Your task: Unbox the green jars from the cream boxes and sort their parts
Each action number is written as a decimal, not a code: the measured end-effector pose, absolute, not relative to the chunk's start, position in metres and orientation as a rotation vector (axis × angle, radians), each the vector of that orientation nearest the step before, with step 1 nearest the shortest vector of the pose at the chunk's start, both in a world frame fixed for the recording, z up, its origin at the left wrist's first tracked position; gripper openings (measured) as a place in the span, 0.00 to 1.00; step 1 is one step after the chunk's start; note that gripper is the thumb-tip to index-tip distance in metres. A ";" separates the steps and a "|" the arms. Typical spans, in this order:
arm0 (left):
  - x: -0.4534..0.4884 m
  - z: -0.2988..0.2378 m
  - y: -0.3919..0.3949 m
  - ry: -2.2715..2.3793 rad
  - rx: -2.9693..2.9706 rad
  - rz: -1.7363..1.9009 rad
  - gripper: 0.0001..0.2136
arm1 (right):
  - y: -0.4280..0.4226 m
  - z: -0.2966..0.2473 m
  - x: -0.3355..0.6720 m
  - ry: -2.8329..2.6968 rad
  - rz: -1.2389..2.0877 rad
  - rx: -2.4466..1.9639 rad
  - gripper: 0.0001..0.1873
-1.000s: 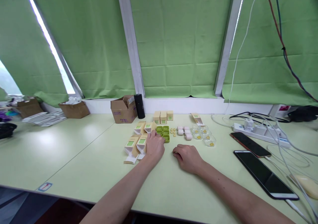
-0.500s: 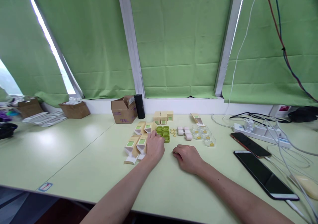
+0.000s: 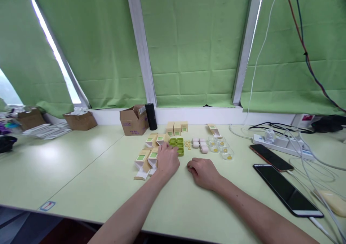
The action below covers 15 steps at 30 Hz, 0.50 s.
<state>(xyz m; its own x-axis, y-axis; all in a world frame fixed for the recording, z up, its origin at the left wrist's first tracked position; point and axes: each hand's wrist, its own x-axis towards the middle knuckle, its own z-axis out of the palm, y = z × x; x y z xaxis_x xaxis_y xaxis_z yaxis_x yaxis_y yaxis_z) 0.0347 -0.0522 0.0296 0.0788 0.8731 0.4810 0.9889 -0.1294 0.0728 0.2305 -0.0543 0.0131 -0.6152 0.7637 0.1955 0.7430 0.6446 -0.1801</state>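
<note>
Four cartons (image 3: 141,158): they stand on the bench (image 3: 173,208), just beside your left hand (image 3: 168,159).
Green containers (image 3: 180,152): in a cluster to the right of these cartons, partly covered by your left hand.
Left hand: your fingers are half bent; whether they hold something, I cannot tell.
Right hand (image 3: 203,172): loosely curled at the bench, nearer to you than the pink cases (image 3: 204,149); its grip is hidden.
</note>
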 end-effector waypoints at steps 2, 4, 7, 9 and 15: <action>0.035 0.033 -0.054 -1.866 -2.082 -0.677 0.12 | -0.054 0.014 0.231 -2.617 0.123 -1.216 0.13; 0.035 0.037 -0.055 -1.874 -2.083 -0.737 0.13 | -0.055 0.014 0.231 -2.612 0.128 -1.207 0.13; 0.035 0.046 -0.057 -1.891 -2.084 -0.806 0.13 | -0.055 0.015 0.231 -2.603 0.130 -1.203 0.13; 0.036 0.054 -0.058 -1.893 -2.077 -0.852 0.13 | -0.055 0.016 0.231 -2.612 0.129 -1.212 0.12; 0.040 0.079 -0.051 -1.805 -2.069 -0.941 0.14 | -0.054 0.016 0.231 -2.620 0.119 -1.210 0.10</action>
<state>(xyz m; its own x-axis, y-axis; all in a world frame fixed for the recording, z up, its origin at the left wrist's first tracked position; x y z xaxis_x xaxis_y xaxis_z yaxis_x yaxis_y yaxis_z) 0.0397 -0.0506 0.0794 0.0305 0.7974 0.6026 0.9508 -0.2091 0.2286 0.2314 -0.0543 0.0164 -0.6229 0.7581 0.1933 0.7375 0.6514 -0.1782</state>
